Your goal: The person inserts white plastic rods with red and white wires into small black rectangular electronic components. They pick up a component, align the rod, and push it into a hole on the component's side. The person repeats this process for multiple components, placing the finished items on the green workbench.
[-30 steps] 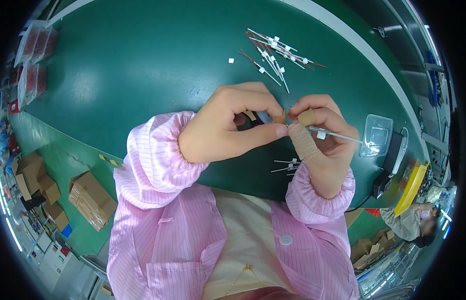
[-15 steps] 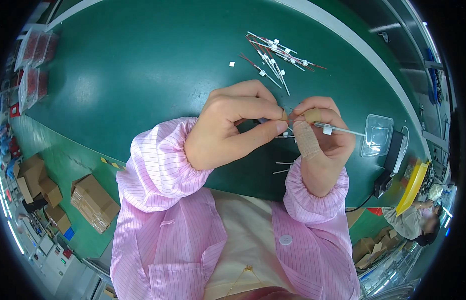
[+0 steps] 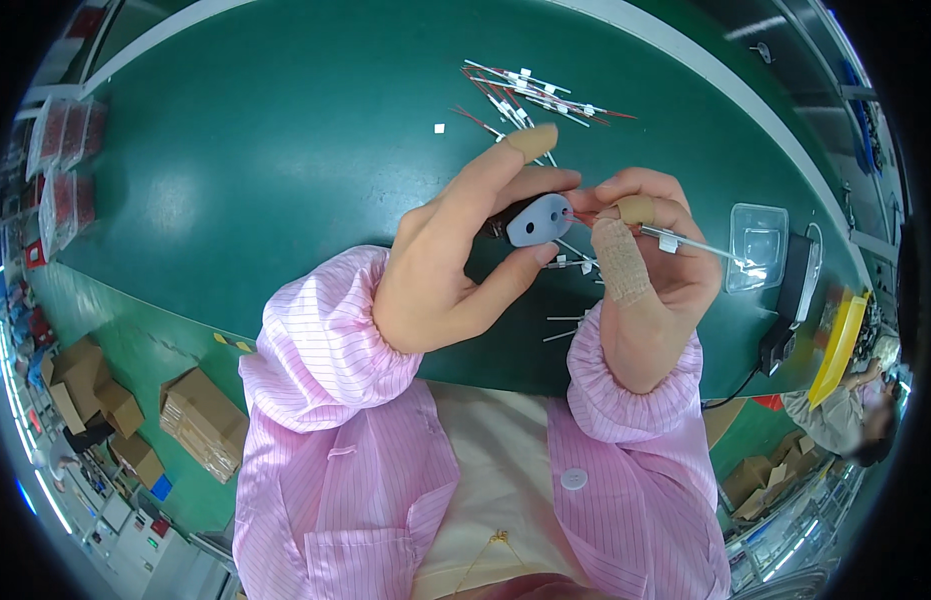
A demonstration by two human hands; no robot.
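Note:
My left hand (image 3: 440, 255) grips a small dark device with a rounded grey face (image 3: 537, 222) and dark round holes in it, between thumb and lower fingers; its index finger, wrapped in a tan finger cover, is lifted off. My right hand (image 3: 657, 255) is closed in a pinch on the thin red wires of a slim pale rod (image 3: 700, 245) bearing a white tag. The wire ends reach the edge of the grey face; whether they enter a hole I cannot tell. Tan coverings wrap the right thumb and a finger. Beneath the hands lie more tagged rods (image 3: 575, 264), partly hidden.
A loose pile of red-wired rods (image 3: 535, 92) lies on the green table (image 3: 285, 150), near a small white square (image 3: 439, 128). At right stand a clear plastic box (image 3: 757, 245), a black device (image 3: 793, 290) and a yellow bin (image 3: 838, 345). Clear containers (image 3: 70, 170) sit far left.
The left index finger has lifted away, and the grey-faced device has turned into sight. My right hand still holds the wired rod. The whole view has shifted slightly.

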